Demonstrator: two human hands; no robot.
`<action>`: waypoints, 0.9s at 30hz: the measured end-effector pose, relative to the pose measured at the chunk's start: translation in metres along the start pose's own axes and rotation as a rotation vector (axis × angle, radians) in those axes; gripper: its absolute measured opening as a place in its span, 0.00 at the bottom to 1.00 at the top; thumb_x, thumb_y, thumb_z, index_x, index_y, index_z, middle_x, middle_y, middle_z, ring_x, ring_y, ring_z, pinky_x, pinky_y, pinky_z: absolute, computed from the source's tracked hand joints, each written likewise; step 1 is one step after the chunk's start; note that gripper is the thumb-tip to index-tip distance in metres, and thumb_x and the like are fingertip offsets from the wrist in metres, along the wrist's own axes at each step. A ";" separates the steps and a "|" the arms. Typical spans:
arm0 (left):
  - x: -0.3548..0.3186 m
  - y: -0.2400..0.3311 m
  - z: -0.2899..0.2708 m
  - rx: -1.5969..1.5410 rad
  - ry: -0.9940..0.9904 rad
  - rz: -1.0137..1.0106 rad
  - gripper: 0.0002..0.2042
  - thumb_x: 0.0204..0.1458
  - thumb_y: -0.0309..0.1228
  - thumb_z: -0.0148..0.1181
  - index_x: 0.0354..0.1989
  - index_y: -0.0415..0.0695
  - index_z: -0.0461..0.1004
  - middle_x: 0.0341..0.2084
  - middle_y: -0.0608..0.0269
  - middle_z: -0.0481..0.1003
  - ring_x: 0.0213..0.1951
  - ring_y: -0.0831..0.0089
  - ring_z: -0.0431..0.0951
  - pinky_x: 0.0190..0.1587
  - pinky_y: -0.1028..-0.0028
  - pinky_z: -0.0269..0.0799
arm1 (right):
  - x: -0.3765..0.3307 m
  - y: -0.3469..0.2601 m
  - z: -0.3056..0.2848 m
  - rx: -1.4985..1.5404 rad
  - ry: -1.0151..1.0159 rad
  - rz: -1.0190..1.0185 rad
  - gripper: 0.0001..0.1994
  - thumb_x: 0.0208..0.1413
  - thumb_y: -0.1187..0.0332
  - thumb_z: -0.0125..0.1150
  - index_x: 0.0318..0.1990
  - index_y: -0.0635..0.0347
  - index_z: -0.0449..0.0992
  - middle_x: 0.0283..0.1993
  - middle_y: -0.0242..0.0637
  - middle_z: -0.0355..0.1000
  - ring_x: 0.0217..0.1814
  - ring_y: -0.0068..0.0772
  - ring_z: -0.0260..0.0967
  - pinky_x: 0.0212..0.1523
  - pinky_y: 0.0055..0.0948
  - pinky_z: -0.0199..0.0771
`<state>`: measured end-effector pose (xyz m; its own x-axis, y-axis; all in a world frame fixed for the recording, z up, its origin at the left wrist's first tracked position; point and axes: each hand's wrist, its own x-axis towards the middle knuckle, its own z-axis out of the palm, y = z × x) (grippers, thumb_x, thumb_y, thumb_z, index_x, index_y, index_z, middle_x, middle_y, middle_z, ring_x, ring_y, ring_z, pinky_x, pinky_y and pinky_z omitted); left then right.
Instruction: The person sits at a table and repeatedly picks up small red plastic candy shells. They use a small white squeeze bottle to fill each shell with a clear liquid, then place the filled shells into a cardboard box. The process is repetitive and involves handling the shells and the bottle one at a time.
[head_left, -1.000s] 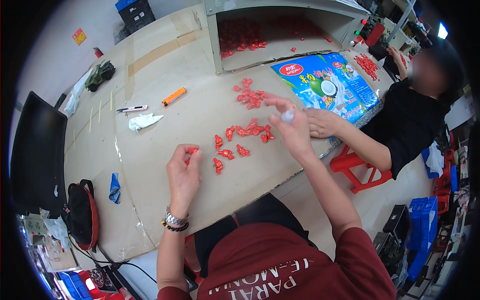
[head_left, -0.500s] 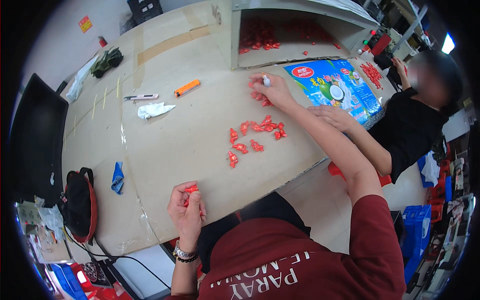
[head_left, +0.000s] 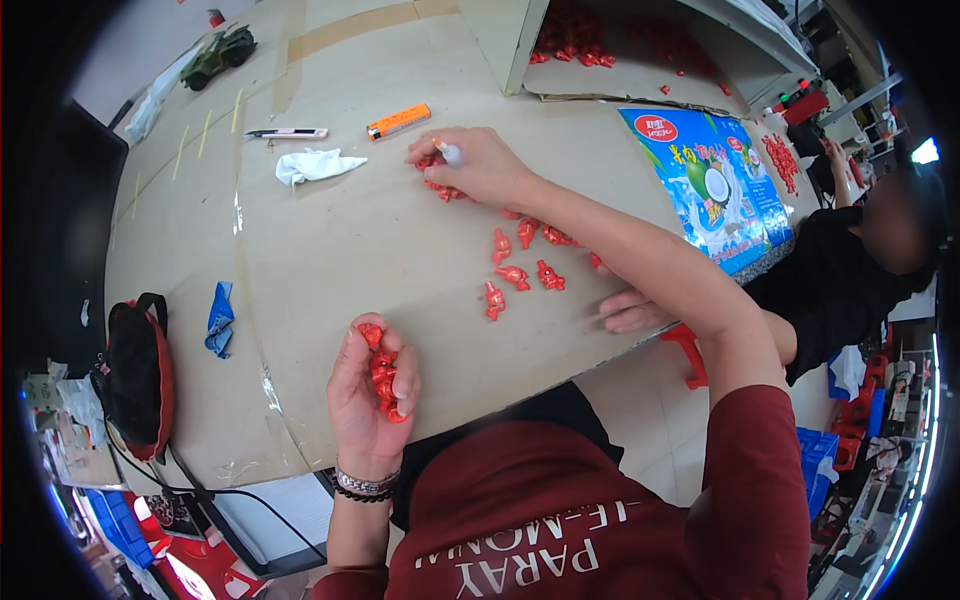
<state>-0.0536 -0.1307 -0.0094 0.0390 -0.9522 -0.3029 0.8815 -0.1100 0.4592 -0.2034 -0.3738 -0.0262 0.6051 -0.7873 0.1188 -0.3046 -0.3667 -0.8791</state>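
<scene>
Where the tabletop (head_left: 330, 245) runs nearest to me, my left hand (head_left: 357, 412) is cupped, thumb on one side and fingers on the other, closed around a handful of red plastic pieces (head_left: 384, 375). Farther in, loose red pieces (head_left: 513, 278) lie scattered, some partly hidden by my right forearm (head_left: 640, 250). A co-worker's hand (head_left: 633, 314) rests near the edge, just beside that forearm.

Beyond, my right hand (head_left: 480, 172) is over a small heap of red pieces (head_left: 447, 191), a white marker (head_left: 450, 154) clamped by the thumb; the other fingers bend down onto the heap, and I cannot tell whether they pinch any piece.

Past it on the left lies a crumpled white cloth (head_left: 318, 167), then a slim pen-like tool (head_left: 288, 133) and a flat orange case (head_left: 398, 121). On the right lies a blue printed cardboard sheet (head_left: 700, 195). Farthest are a green toy jeep (head_left: 217, 57) and an open-fronted grey bin (head_left: 497, 40) holding more red pieces.
</scene>
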 end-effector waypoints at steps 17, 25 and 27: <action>0.004 -0.011 -0.001 0.150 -0.007 0.046 0.12 0.63 0.37 0.49 0.45 0.41 0.68 0.26 0.65 0.69 0.15 0.78 0.64 0.11 0.82 0.59 | -0.092 -0.091 -0.025 0.335 0.065 -0.044 0.09 0.57 0.74 0.56 0.45 0.65 0.75 0.50 0.38 0.73 0.51 0.22 0.70 0.46 0.22 0.73; 0.006 -0.016 -0.008 0.143 -0.122 0.057 0.13 0.63 0.37 0.48 0.47 0.41 0.68 0.24 0.65 0.66 0.16 0.79 0.64 0.11 0.82 0.59 | -0.151 -0.078 -0.051 0.459 0.368 -0.102 0.11 0.57 0.74 0.56 0.46 0.65 0.74 0.55 0.39 0.71 0.56 0.27 0.68 0.54 0.27 0.69; 0.005 -0.015 -0.013 0.131 -0.142 0.070 0.13 0.63 0.37 0.48 0.47 0.40 0.68 0.25 0.64 0.66 0.16 0.79 0.64 0.11 0.82 0.59 | -0.156 -0.067 -0.085 0.358 0.537 -0.132 0.12 0.56 0.74 0.56 0.47 0.65 0.75 0.54 0.42 0.72 0.56 0.29 0.68 0.58 0.31 0.66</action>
<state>-0.0607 -0.1304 -0.0290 0.0236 -0.9884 -0.1499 0.8095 -0.0691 0.5830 -0.3404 -0.2687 0.0533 0.1413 -0.9188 0.3685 0.0665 -0.3625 -0.9296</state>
